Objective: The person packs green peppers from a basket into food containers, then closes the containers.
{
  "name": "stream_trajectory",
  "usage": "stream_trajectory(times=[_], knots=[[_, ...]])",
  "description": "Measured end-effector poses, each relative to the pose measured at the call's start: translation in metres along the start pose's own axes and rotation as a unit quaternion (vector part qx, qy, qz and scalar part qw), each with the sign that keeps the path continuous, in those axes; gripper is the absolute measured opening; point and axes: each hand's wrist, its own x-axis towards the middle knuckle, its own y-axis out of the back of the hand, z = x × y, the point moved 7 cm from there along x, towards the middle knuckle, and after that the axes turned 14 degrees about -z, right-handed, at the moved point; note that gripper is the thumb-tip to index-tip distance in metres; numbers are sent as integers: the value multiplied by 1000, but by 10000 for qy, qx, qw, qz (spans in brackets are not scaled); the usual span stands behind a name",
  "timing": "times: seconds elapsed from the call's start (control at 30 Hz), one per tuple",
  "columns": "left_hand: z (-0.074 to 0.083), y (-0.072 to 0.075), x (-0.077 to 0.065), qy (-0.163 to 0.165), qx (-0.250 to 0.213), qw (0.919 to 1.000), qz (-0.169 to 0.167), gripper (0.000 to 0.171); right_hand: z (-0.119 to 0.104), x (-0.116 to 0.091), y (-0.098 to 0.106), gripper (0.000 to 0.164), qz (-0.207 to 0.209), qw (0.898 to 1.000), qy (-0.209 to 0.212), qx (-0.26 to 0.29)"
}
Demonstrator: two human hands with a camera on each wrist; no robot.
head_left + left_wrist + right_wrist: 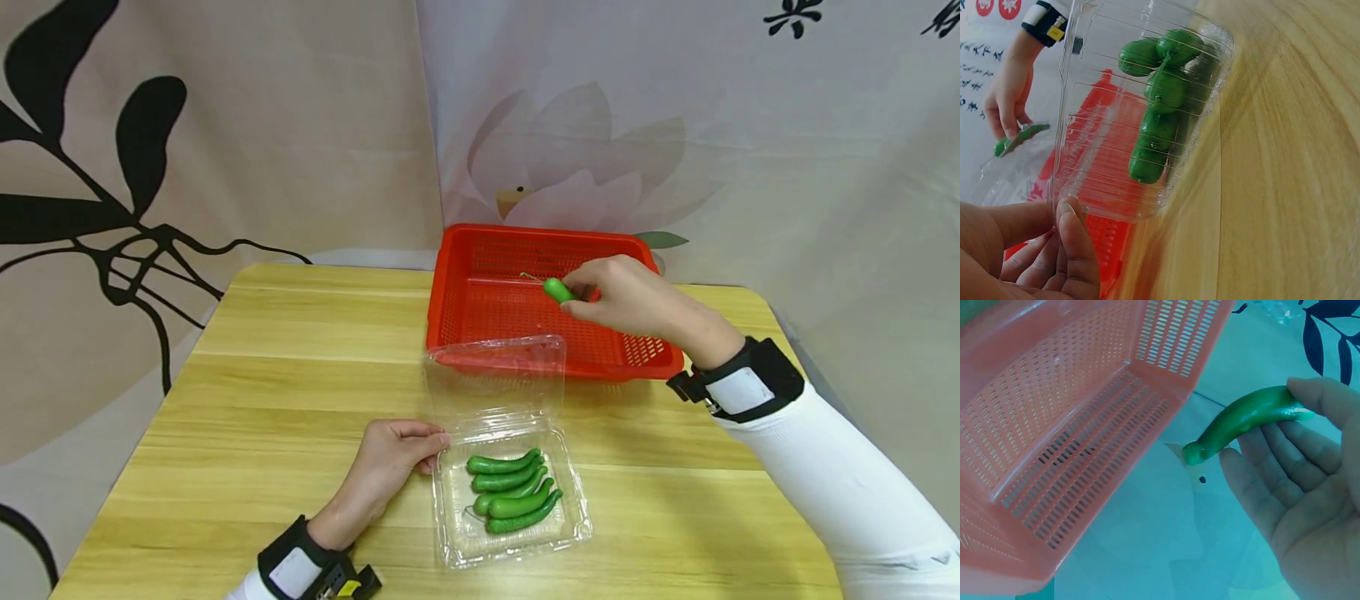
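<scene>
My right hand (618, 292) pinches a green chili pepper (558, 290) between thumb and fingers, over the red basket (480, 358). In the right wrist view this chili pepper (1247, 419) is glossy and curved, with the thumb on one end. At the near side, my left hand (393, 458) pinches the left edge of a clear plastic clamshell box (457, 546), by its hinge. Several green chili peppers (517, 504) lie side by side inside the box. Its lid (495, 392) stands folded back, its far edge overlapping the basket's front rim in the head view.
The perforated basket sits at the back of the wooden table (300, 350), close to a printed cloth backdrop (337, 125). The table's right edge runs beneath my right forearm. Each wrist wears a black strap (750, 383) with a small camera.
</scene>
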Motion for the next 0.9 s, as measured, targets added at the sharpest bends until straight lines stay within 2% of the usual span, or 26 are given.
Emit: stream_trajectory(times=[0.27, 0.57, 0.9], knots=[[-1, 0, 0, -31, 45, 10000, 15, 19, -16, -17, -1, 14, 319, 9993, 181, -39], [-2, 0, 2, -77, 59, 9999, -44, 17, -33, -38, -9, 14, 798, 9950, 573, -177], [-2, 0, 2, -9, 43, 10000, 10, 17, -51, -57, -36, 20, 1091, 9833, 1434, -270]])
